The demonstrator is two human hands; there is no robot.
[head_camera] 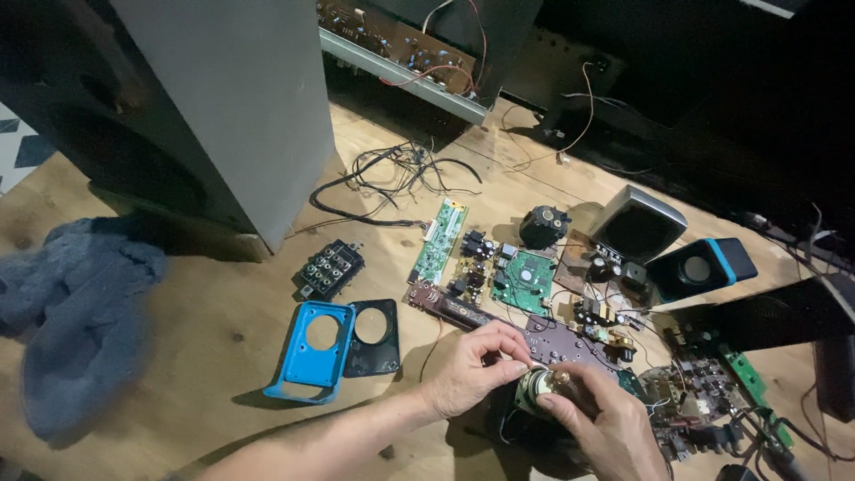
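On the left of the wooden table lie a grey-blue cloth and a blue plastic frame with a round hole, with a black frame of the same shape just beside it. Both hands work on a small round metal part, perhaps a speaker driver, near the front edge of the table and close to the brown circuit boards. The step seems to be the taking apart of this part. The left hand comes in from the lower left, its fingers curled and closed on the top of the part. The right hand holds it from below, fingers closed around it. The next move probably needs a firm hold and a careful pull or twist.
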